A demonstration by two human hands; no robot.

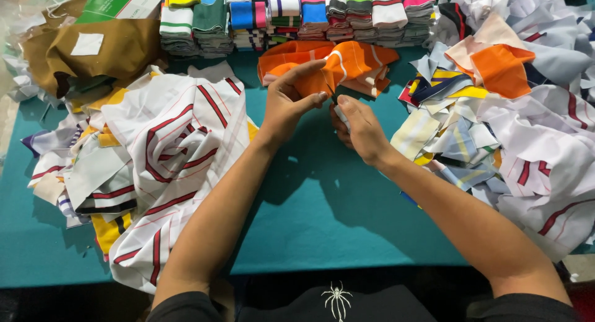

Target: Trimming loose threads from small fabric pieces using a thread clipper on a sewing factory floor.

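An orange fabric piece with a white stripe [350,65] lies on the teal table [322,204] just beyond my hands. My left hand [291,102] pinches its near edge between thumb and fingers. My right hand [359,127] is closed beside it, holding a small pale object that I cannot make out, its tip close to the orange cloth where the left fingers grip.
A heap of white fabric with red stripes [167,154] lies at the left. A mixed pile of cut pieces [514,123] fills the right. Stacks of folded striped knit bands [291,18] line the back. A brown bag [93,49] sits far left.
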